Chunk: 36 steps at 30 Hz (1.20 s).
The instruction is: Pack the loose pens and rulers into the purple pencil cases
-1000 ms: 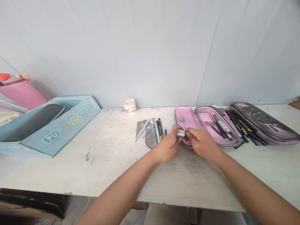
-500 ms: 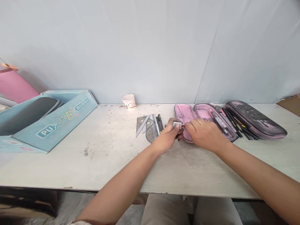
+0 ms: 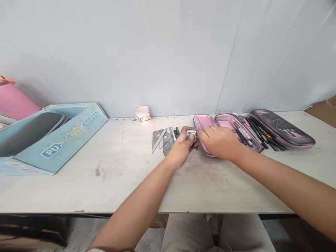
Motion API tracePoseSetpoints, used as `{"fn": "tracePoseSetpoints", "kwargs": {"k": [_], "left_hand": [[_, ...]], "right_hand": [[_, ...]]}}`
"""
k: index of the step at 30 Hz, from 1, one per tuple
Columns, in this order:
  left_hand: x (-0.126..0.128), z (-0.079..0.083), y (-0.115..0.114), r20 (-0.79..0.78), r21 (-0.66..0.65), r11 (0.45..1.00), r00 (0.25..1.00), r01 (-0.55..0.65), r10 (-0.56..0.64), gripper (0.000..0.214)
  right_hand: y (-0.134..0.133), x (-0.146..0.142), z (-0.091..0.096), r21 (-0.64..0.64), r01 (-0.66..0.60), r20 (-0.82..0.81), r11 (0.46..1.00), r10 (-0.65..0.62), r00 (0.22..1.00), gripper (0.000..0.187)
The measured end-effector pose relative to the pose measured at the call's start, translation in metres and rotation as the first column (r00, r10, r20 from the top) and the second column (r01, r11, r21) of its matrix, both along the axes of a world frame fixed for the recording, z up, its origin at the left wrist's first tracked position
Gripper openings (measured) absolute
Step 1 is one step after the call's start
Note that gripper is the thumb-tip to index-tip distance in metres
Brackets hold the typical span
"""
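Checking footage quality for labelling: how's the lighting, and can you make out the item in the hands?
In the head view, light is soft, with a pale glare on the table near the paper cup; the small white item between the left hand and right hand is too small to identify.

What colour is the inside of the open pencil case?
The pencil case lining is pink, with a purplish rim; it shows best in the head view.

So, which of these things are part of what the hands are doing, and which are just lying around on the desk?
In use: left hand pinching a small white object; right hand over the open pink pencil case.

Lying about: set squares, protractor, paper cup, blue cardboard box, pens.
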State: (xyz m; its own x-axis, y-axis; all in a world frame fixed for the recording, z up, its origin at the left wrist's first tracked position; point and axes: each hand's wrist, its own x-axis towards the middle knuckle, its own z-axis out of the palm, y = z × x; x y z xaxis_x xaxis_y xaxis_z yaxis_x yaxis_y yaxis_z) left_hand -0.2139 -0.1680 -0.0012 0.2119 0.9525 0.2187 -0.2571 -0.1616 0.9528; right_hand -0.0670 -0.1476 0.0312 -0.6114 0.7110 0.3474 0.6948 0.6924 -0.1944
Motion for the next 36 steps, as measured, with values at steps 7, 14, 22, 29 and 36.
{"fn": "tracePoseSetpoints", "kwargs": {"k": [7,14,22,29,36], "left_hand": [[-0.004,-0.002,-0.002,-0.334,0.163,0.986,0.942,0.034,0.023,0.012],[0.005,-0.001,-0.001,-0.030,-0.042,0.999,0.999,0.011,-0.013,0.012],[0.004,0.002,-0.004,-0.293,0.057,0.998,0.955,-0.031,0.046,0.008],[0.001,-0.002,-0.003,-0.210,0.037,0.999,0.978,-0.008,0.016,0.009],[0.001,-0.002,-0.003,-0.314,0.088,0.995,0.947,-0.037,0.063,0.009]], "right_hand": [[0.011,0.007,0.001,-0.664,-0.141,-0.239,0.734,-0.031,0.970,0.042],[-0.003,0.008,-0.007,0.014,0.034,-0.078,0.999,-0.033,0.996,0.021],[0.007,0.008,-0.008,-0.520,-0.070,-0.298,0.851,-0.104,0.949,0.039],[-0.001,0.007,-0.015,-0.166,-0.001,-0.174,0.986,-0.028,0.984,0.028],[0.002,0.006,-0.012,-0.369,0.002,-0.244,0.929,-0.099,0.965,0.035]]}}
